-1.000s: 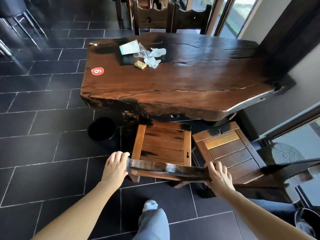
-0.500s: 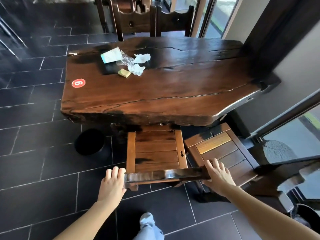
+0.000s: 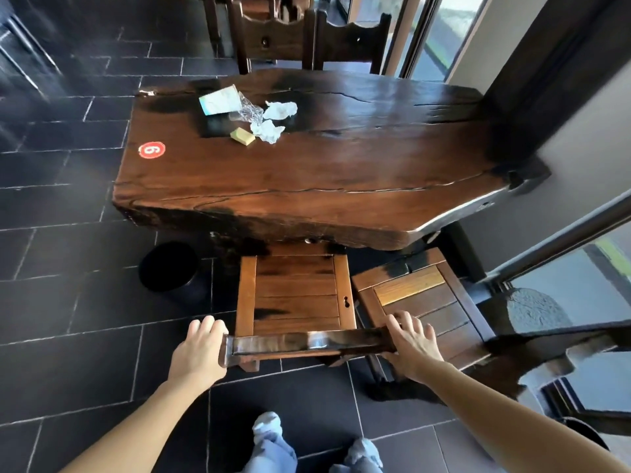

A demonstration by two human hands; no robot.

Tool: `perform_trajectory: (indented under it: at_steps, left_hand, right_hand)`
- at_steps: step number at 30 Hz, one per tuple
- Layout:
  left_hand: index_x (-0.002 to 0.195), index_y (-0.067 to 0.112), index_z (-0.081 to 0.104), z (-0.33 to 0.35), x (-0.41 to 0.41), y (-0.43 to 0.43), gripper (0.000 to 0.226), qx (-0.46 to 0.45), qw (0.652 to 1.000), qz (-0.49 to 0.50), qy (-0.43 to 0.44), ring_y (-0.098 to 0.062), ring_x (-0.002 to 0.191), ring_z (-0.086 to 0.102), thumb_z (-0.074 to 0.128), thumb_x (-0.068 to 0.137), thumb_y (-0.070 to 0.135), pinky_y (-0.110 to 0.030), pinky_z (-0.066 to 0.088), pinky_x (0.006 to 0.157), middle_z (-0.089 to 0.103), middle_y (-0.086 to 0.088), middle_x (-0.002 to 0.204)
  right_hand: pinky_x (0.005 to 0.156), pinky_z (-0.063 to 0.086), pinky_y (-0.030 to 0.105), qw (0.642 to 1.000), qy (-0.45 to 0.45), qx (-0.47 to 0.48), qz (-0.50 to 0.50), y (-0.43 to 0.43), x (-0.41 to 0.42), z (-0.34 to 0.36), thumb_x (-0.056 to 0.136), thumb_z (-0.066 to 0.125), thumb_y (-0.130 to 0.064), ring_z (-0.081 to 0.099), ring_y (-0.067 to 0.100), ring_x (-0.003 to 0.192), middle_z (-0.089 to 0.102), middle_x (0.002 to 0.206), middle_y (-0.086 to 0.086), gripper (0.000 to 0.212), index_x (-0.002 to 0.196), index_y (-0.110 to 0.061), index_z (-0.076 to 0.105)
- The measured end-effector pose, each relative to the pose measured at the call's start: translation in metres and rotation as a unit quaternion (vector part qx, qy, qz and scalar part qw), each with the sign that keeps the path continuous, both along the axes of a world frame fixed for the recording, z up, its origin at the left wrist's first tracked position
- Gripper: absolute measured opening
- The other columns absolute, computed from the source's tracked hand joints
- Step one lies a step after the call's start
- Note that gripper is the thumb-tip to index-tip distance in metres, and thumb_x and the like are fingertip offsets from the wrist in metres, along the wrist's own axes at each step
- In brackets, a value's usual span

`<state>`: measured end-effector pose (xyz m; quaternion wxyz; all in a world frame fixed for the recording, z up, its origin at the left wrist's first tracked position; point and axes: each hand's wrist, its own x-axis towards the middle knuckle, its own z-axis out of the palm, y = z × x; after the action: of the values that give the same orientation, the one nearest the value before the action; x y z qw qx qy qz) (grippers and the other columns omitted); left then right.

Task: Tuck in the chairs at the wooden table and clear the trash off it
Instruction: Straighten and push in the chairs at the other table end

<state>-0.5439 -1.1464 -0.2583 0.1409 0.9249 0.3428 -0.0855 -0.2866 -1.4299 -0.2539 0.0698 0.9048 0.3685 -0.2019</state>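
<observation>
Two hands grip one chair's (image 3: pixel 295 295) top rail: left hand (image 3: pixel 198 353) and right hand (image 3: pixel 411 343) at its ends, seat partly under the table (image 3: pixel 341 186). Left, a black bin (image 3: pixel 169 266), contents unseen. Farther, a red "6" sticker (image 3: pixel 152 150), then trash (image 3: pixel 249 116).

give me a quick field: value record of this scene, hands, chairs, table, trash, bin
left hand: on left end of the chair back, fingers draped over it
right hand: on right end of the same back
chair: seat front at the table edge, mostly not under it
second chair: angled, to the right
trash: paper, crumpled wrappers, yellow block on the table's far left
bin: black, on floor left of chair
</observation>
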Motion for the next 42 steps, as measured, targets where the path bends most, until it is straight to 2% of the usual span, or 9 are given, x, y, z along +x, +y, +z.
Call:
perform_trajectory:
  at_steps: [5, 10, 18, 22, 28, 33, 36, 38, 42]
  left_hand:
    - [0.099, 0.022, 0.046, 0.001, 0.004, -0.017, 0.048, -0.001, 0.999, 0.035, 0.033, -0.016, 0.096, 0.040, 0.077, 0.062, 0.017, -0.025, 0.037, 0.057, 0.043, 0.005, 0.102]
    - [0.098, 0.024, 0.043, 0.002, 0.011, -0.016, 0.056, 0.016, 0.997, 0.025, 0.077, -0.016, 0.098, 0.039, 0.081, 0.057, 0.028, -0.026, 0.037, 0.055, 0.040, 0.006, 0.101]
    - [0.106, 0.023, 0.039, 0.002, 0.040, -0.033, 0.059, -0.004, 0.992, 0.077, 0.100, -0.018, 0.104, 0.035, 0.080, 0.063, 0.023, -0.029, 0.039, 0.059, 0.038, 0.003, 0.109]
    - [0.109, 0.019, 0.038, -0.005, 0.049, -0.047, 0.058, -0.010, 0.982, 0.179, 0.060, -0.023, 0.106, 0.032, 0.069, 0.065, -0.005, -0.031, 0.040, 0.061, 0.037, -0.003, 0.111]
    - [0.110, 0.018, 0.035, -0.008, 0.052, -0.047, 0.061, 0.010, 0.975, 0.206, 0.081, -0.025, 0.108, 0.035, 0.067, 0.065, -0.007, -0.038, 0.043, 0.071, 0.039, -0.007, 0.115]
    - [0.118, 0.013, 0.035, -0.005, 0.057, -0.055, 0.058, 0.000, 0.969, 0.231, 0.085, -0.032, 0.120, 0.030, 0.068, 0.071, 0.007, -0.048, 0.041, 0.090, 0.036, -0.012, 0.127]
    - [0.128, 0.017, 0.032, -0.004, 0.068, -0.081, 0.071, -0.024, 0.962, 0.254, 0.098, -0.035, 0.138, 0.002, 0.070, 0.072, 0.040, -0.059, 0.016, 0.109, 0.020, -0.009, 0.147]
    - [0.135, 0.016, 0.027, -0.006, 0.084, -0.109, 0.076, -0.026, 0.975, 0.212, 0.061, -0.034, 0.142, -0.011, 0.065, 0.076, 0.046, -0.061, 0.002, 0.111, 0.003, -0.008, 0.155]
    - [0.146, 0.017, 0.011, 0.000, 0.139, -0.149, 0.085, 0.001, 0.998, 0.004, -0.070, -0.027, 0.143, -0.009, 0.061, 0.082, 0.043, -0.054, -0.001, 0.112, -0.011, -0.006, 0.157]
  right_hand:
    - [0.110, 0.024, 0.055, 1.000, -0.011, -0.003, 0.025, -0.009, 0.009, -0.002, 0.082, 0.064, -0.044, 0.030, 0.030, 0.131, 0.028, 0.143, 0.006, 0.067, 0.135, -0.026, 0.027]
    - [0.111, 0.020, 0.058, 0.999, -0.008, 0.017, 0.048, -0.010, 0.015, -0.003, 0.082, 0.066, -0.040, 0.028, 0.031, 0.133, 0.026, 0.145, 0.005, 0.066, 0.134, -0.025, 0.028]
    - [0.110, 0.010, 0.067, 0.998, 0.015, 0.002, 0.054, -0.006, 0.052, -0.001, 0.085, 0.064, -0.038, 0.006, 0.033, 0.143, 0.010, 0.155, 0.008, 0.070, 0.138, -0.021, 0.022]
    - [0.111, 0.017, 0.064, 0.998, 0.018, 0.019, 0.055, -0.006, 0.056, -0.005, 0.084, 0.066, -0.037, 0.016, 0.034, 0.140, 0.016, 0.152, 0.009, 0.067, 0.136, -0.021, 0.026]
    - [0.104, 0.037, 0.052, 0.998, 0.016, 0.036, 0.054, -0.008, 0.055, -0.010, 0.084, 0.066, -0.037, 0.034, 0.033, 0.126, 0.028, 0.143, 0.007, 0.065, 0.134, -0.023, 0.027]
    - [0.096, 0.044, 0.048, 0.996, 0.004, 0.060, 0.067, -0.010, 0.058, -0.014, 0.084, 0.067, -0.035, 0.038, 0.032, 0.121, 0.034, 0.136, 0.008, 0.066, 0.135, -0.022, 0.028]
    - [0.097, 0.043, 0.048, 0.996, 0.018, 0.064, 0.058, -0.012, 0.055, -0.014, 0.084, 0.067, -0.034, 0.037, 0.032, 0.121, 0.034, 0.135, 0.008, 0.067, 0.136, -0.022, 0.027]
    - [0.099, 0.040, 0.047, 0.995, 0.016, 0.074, 0.063, -0.013, 0.056, -0.013, 0.083, 0.067, -0.035, 0.038, 0.031, 0.120, 0.035, 0.134, 0.007, 0.068, 0.137, -0.022, 0.028]
    - [0.111, 0.025, 0.053, 0.991, 0.006, 0.104, 0.079, -0.016, 0.058, -0.017, 0.079, 0.068, -0.037, 0.030, 0.035, 0.133, 0.032, 0.146, 0.009, 0.074, 0.141, -0.022, 0.030]
